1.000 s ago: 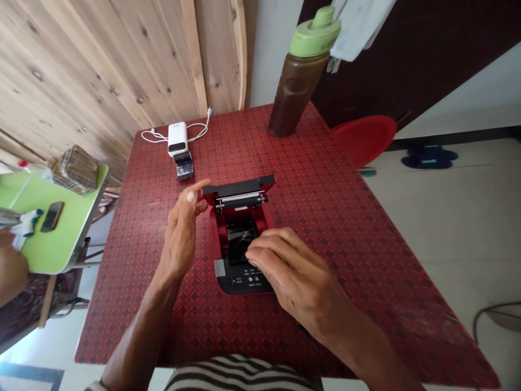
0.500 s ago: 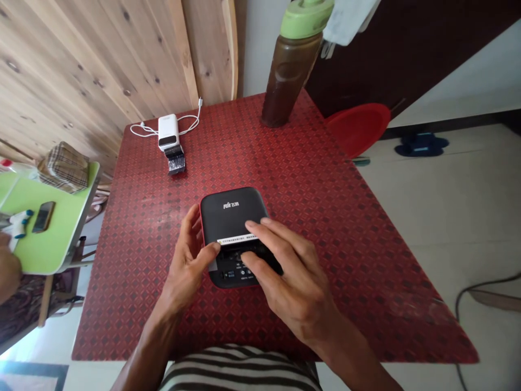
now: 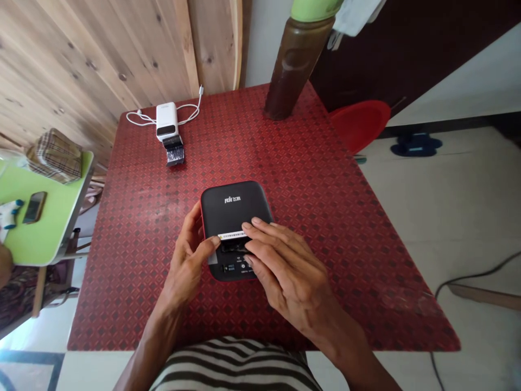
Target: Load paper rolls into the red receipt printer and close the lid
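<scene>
A small black receipt printer [image 3: 234, 209] with a red edge and white lettering lies at the middle of the red table. Across it runs a white label strip [image 3: 232, 235], with a dark slot just below and small icons toward the near end. My left hand [image 3: 188, 258] grips the printer's left side, its thumb on top beside the label and its fingers around the edge. Stretched-out fingers of my right hand [image 3: 288, 266] lie over the right part of the printer, across the label's end and the slot, hiding that area.
On the red patterned table [image 3: 345, 250] lies a white power bank [image 3: 166, 120] with a white cable, near a dark strip [image 3: 175, 155]. A tall brown bottle [image 3: 295, 62] stands at the back. Left is a green table [image 3: 44, 228] with a phone [image 3: 35, 207] and a plaid bag [image 3: 57, 156].
The fingers of my right hand have drawn closer together over the slot and label. My left hand keeps its hold. The view has shifted slightly.
</scene>
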A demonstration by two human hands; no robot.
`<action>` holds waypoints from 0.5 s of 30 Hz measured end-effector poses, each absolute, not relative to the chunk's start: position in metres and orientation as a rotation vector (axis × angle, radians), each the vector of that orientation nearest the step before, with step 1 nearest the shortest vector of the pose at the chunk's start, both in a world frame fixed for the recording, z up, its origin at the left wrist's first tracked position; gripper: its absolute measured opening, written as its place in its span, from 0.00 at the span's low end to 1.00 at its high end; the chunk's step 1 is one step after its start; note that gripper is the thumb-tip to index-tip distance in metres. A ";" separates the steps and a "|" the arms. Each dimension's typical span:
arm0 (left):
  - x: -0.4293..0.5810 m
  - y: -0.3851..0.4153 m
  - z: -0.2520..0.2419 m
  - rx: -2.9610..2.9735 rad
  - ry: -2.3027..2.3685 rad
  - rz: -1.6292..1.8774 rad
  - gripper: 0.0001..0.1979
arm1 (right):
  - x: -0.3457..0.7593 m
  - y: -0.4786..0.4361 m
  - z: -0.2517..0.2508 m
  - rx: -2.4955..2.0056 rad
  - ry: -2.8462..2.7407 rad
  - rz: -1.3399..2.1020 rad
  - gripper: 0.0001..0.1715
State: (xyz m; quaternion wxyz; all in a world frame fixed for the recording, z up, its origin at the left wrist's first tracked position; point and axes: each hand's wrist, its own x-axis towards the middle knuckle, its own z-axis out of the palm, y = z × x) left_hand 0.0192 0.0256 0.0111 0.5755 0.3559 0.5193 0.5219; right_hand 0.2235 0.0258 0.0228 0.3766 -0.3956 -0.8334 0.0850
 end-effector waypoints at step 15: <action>-0.002 -0.004 0.009 0.877 1.242 1.142 0.32 | 0.242 -0.002 0.014 -1.463 -1.696 0.568 0.25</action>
